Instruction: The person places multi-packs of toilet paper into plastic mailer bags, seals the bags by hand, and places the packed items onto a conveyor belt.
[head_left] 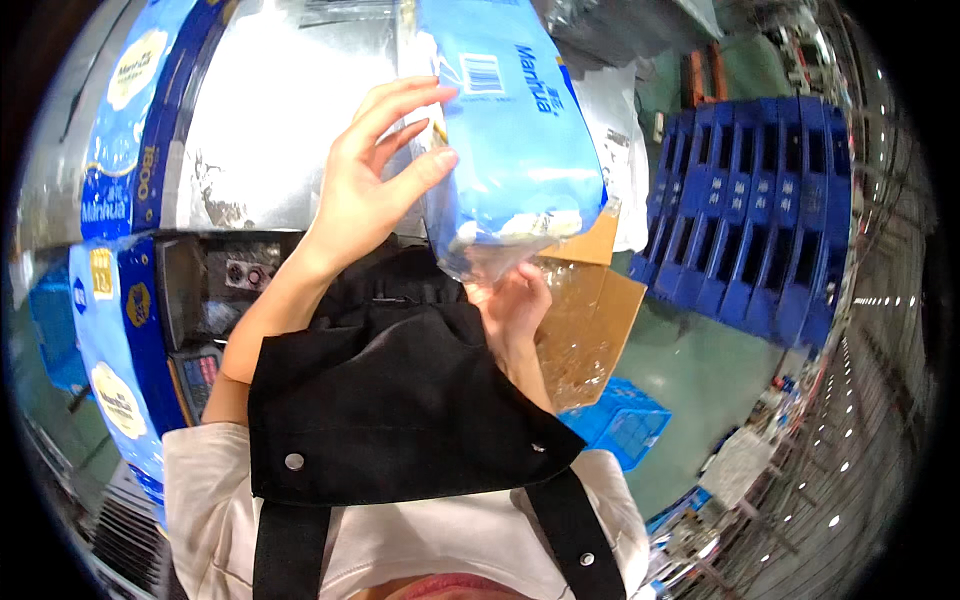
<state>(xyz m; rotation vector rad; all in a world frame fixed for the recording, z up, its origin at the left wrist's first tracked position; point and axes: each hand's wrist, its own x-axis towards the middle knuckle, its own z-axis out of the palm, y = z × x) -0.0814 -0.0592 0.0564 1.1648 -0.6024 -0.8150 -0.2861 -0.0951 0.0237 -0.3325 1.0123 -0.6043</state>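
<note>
A blue plastic-wrapped pack [530, 140] with a barcode label lies at the upper middle, its loose clear film gathered at the near end. My left hand [375, 165] is at the pack's left edge, fingers and thumb stretched apart, the tips touching the wrap. Below the pack's near end, my right hand [515, 305] has its fingers curled up against the clear film; the pack partly hides them. Under and left of the pack stretches a shiny metal work surface [300, 110].
More blue packs [115, 350] are stacked along the left. An open cardboard box [590, 330] lined with clear plastic stands to the right, a blue crate [625, 425] beside it. Farther right is a blue plastic pallet [745, 210]. A control box [245, 275] sits below the work surface.
</note>
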